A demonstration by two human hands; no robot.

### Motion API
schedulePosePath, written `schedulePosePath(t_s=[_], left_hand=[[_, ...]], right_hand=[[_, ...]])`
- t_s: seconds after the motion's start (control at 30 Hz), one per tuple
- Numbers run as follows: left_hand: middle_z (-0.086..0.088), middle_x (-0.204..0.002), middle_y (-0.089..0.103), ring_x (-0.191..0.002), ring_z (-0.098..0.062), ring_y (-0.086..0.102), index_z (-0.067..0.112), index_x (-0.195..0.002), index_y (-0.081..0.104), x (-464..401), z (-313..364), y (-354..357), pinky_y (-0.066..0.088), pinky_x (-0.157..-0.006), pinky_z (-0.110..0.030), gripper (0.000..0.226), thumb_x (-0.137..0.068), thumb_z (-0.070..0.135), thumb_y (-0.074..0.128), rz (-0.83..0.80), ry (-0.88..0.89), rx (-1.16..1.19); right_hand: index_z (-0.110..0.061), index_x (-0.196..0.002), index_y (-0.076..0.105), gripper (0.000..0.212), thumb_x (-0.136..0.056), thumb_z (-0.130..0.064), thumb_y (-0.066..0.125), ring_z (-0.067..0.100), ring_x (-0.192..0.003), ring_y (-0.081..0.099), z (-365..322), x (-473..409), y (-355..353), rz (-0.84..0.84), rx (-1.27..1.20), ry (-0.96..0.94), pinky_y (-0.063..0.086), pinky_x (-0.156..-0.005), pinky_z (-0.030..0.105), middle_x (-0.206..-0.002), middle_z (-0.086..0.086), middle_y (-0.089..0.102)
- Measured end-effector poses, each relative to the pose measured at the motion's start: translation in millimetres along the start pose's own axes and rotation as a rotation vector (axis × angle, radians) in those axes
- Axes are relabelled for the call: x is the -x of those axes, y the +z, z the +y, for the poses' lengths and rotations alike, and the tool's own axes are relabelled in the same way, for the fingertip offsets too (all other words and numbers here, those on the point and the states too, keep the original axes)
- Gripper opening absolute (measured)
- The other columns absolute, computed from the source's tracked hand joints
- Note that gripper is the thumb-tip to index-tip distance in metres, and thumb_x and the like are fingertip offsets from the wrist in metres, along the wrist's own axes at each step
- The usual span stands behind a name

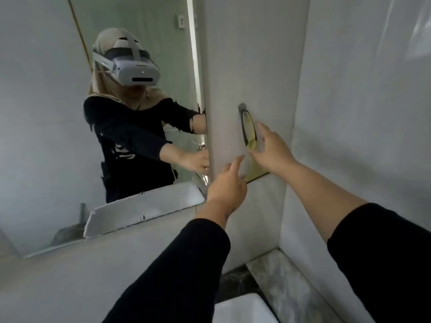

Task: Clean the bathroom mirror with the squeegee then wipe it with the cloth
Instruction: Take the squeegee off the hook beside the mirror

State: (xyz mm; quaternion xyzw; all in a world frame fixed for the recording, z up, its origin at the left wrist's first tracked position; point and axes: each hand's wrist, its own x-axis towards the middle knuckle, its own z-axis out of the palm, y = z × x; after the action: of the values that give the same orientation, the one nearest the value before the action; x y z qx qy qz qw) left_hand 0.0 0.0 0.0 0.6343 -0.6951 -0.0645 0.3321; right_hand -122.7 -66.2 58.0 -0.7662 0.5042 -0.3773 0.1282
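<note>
The bathroom mirror fills the left of the head view and reflects me reaching out. A squeegee with a black and yellow-green handle hangs from a dark hook on the white wall panel right of the mirror. Its blade lies at the bottom. My right hand is spread beside the handle, with the thumb at its lower end and nothing gripped. My left hand is just below, with its index finger stretched up against the panel near the blade. I see no cloth.
A white basin rim and a grey marble counter lie below my arms. A white side wall closes in on the right, forming a narrow corner with the panel. The mirror's lower edge runs along a white ledge.
</note>
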Motion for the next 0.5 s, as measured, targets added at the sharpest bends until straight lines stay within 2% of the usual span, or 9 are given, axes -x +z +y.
schedulePosePath(t_s=[0.1, 0.17, 0.33, 0.4, 0.5], left_hand=[[-0.001, -0.144, 0.040, -0.124, -0.025, 0.048, 0.036, -0.149, 0.009, -5, -2, 21, 0.050, -0.089, -0.047, 0.071, -0.092, 0.016, 0.046, 0.042, -0.051, 0.044], [-0.001, -0.143, 0.044, -0.125, -0.026, 0.047, 0.036, -0.150, 0.006, -9, -5, 37, 0.047, -0.093, -0.047, 0.072, -0.092, 0.018, 0.047, 0.055, -0.060, 0.036], [-0.002, -0.133, 0.051, -0.122, -0.024, 0.045, 0.033, -0.151, 0.009, -14, -6, 55, 0.036, -0.100, -0.043, 0.069, -0.093, 0.020, 0.044, 0.107, -0.043, -0.104], [-0.003, -0.133, 0.051, -0.122, -0.025, 0.045, 0.033, -0.151, 0.011, -11, -2, 55, 0.036, -0.099, -0.043, 0.067, -0.094, 0.021, 0.043, 0.122, -0.044, -0.109], [0.001, -0.128, 0.054, -0.117, -0.024, 0.047, 0.036, -0.150, 0.014, -5, 7, 52, 0.035, -0.095, -0.040, 0.061, -0.096, 0.029, 0.042, 0.199, -0.035, -0.131]], right_hand=[[-0.033, -0.148, 0.021, 0.076, -0.087, -0.020, 0.065, 0.031, -0.112, 0.054, -4, -14, 9, 0.082, -0.107, -0.005, 0.044, -0.094, 0.034, -0.127, 0.015, 0.048], [-0.036, -0.145, 0.025, 0.077, -0.085, -0.015, 0.068, 0.029, -0.106, 0.055, -6, -22, 16, 0.119, -0.152, -0.028, 0.043, -0.090, 0.032, -0.124, 0.013, 0.050], [-0.030, -0.144, 0.028, 0.076, -0.084, -0.005, 0.067, 0.023, -0.093, 0.057, -3, -29, 23, 0.139, -0.151, -0.088, 0.039, -0.079, 0.025, -0.126, 0.007, 0.056], [-0.030, -0.142, 0.030, 0.074, -0.084, -0.005, 0.067, 0.018, -0.081, 0.054, -5, -28, 18, 0.133, -0.159, -0.088, 0.039, -0.076, 0.026, -0.116, 0.006, 0.058], [-0.030, -0.140, 0.031, 0.071, -0.084, -0.007, 0.068, 0.015, -0.068, 0.051, -11, -24, 2, 0.141, -0.151, -0.057, 0.038, -0.070, 0.026, -0.091, 0.001, 0.053]])
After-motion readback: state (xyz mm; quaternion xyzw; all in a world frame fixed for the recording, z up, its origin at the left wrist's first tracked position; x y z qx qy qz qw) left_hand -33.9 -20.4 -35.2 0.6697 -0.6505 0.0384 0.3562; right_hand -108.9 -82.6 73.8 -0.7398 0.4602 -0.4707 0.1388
